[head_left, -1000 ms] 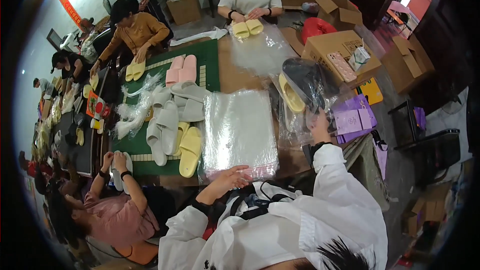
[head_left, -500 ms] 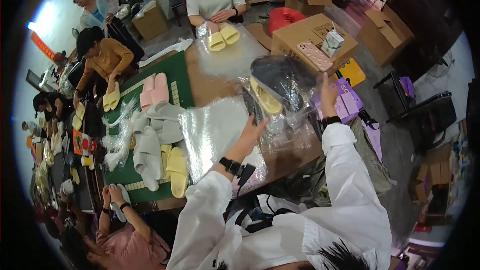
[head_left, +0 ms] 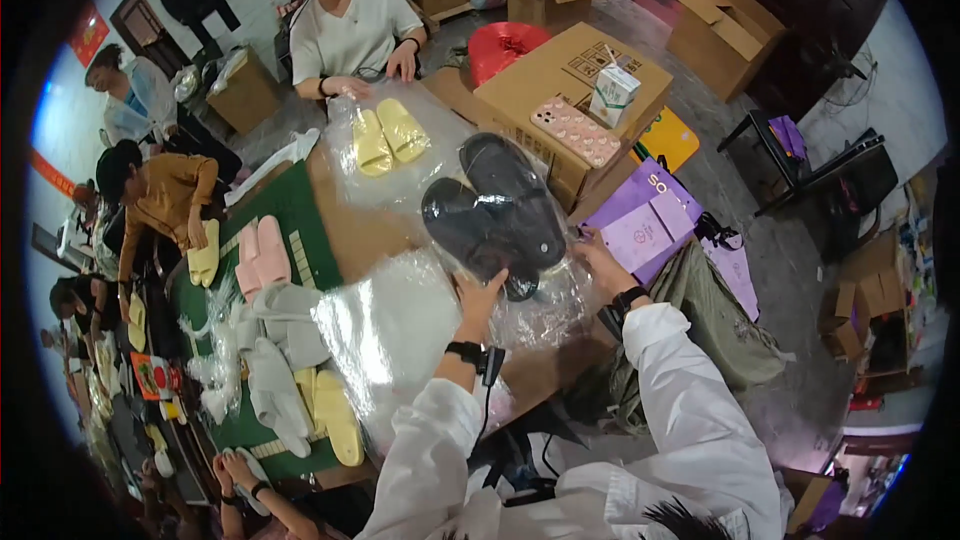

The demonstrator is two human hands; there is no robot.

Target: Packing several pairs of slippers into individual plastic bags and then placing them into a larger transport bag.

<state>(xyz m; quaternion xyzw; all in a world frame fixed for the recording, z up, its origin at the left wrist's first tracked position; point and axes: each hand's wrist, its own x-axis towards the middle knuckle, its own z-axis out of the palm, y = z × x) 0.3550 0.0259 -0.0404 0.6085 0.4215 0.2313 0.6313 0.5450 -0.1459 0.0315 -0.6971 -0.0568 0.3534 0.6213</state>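
Observation:
A pair of black slippers lies inside a clear plastic bag in front of me. My left hand is closed on the bag's near left side, its thumb over the plastic by a slipper's end. At the right edge, my right hand has its fingers closed on the film, partly hidden. Flat clear bags are stacked left of my left hand. Just beyond the black pair, yellow slippers rest on more clear plastic near a person in white.
Grey slippers, pink slippers and yellow slippers lie on a green mat at left. A cardboard box carries a phone and a drink carton. Purple paper bags stand right. Other people work along the table.
The bagged slippers have shifted left and now show two dark shapes; a yellow edge seen there has gone from view. My hands have closed on the bag. The view has turned right.

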